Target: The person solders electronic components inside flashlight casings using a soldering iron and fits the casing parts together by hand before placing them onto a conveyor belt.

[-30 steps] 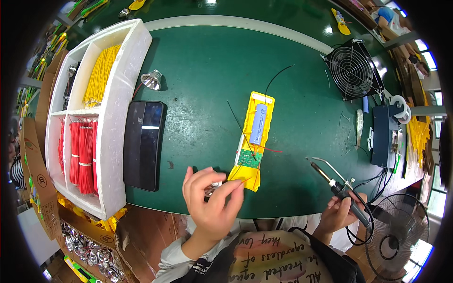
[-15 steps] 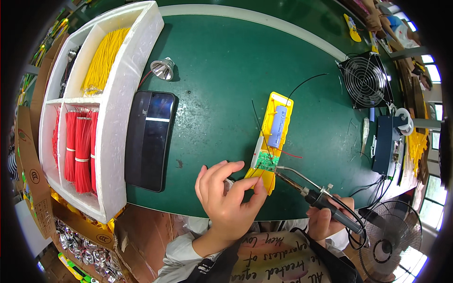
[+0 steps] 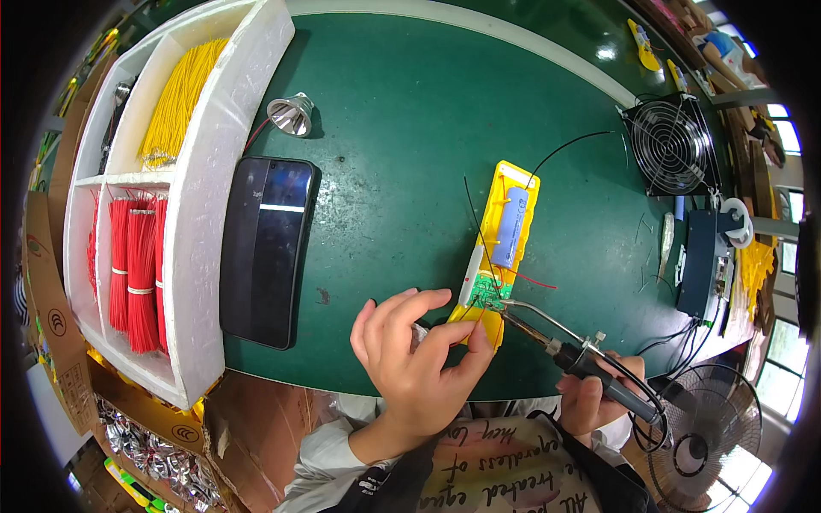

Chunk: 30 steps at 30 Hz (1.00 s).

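In front of me a yellow plastic casing (image 3: pixel 487 332) lies tilted on the table, with a blue cylindrical battery cell (image 3: pixel 511 227) in it. Below the cell sits a small green circuit board (image 3: pixel 486 291) with several wires. My left hand (image 3: pixel 419 346) is at the casing's near end, thumb and forefinger pinching a thin red wire (image 3: pixel 481 320) that runs to the board. A shiny silver piece, mostly hidden, shows behind its fingers. My right hand (image 3: pixel 590 402) grips a soldering iron (image 3: pixel 586 363) with a metal feed tube (image 3: pixel 547 317) alongside; its tip meets the board's near edge.
At left stands a white foam box (image 3: pixel 205 214) with yellow and red wire bundles, beside a black phone (image 3: pixel 269 252) and a silver reflector (image 3: pixel 291 114). A black fan (image 3: pixel 669 145) and a dark blue soldering unit (image 3: pixel 701 265) stand at right. Wire scraps lie nearby.
The whole view has shifted slightly. Both hands, the iron and the casing keep nearly the same places relative to each other, with the pinch and grip unchanged.
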Available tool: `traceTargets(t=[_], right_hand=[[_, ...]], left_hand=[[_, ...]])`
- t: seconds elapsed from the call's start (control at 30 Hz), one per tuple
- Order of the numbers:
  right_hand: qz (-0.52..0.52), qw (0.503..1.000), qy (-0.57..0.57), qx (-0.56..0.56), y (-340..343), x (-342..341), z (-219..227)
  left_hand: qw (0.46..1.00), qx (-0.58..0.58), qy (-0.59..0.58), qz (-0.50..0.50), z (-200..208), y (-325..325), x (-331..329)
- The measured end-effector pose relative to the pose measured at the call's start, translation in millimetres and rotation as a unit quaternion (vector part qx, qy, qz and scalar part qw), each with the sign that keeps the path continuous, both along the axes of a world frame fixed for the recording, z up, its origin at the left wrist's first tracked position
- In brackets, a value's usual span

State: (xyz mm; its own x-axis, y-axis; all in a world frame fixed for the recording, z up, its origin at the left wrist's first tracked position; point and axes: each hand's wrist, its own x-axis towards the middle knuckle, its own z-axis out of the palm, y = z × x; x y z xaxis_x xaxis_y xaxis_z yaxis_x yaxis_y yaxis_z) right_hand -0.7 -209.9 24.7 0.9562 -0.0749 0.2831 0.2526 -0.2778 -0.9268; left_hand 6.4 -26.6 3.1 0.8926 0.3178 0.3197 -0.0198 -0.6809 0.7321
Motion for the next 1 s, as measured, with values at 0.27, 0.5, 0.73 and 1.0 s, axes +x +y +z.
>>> traceTargets(t=[0.27,0.5,0.73,1.0], right_hand=[[0.014,1.000,-0.006,-0.014,-1,2,1],[0.014,1.000,-0.012,-0.025,-2,1,3],[0.025,0.999,-0.007,-0.025,3,3,10],[0.047,0.997,-0.018,-0.060,6,6,22]], left_hand=[[1.000,-0.001,-0.001,0.001,0,0,1],[1.000,-0.008,-0.004,0.010,-3,-2,0],[1.000,-0.012,0.004,0.013,-1,-2,0],[1.000,-0.011,0.001,-0.002,-1,-1,0]])
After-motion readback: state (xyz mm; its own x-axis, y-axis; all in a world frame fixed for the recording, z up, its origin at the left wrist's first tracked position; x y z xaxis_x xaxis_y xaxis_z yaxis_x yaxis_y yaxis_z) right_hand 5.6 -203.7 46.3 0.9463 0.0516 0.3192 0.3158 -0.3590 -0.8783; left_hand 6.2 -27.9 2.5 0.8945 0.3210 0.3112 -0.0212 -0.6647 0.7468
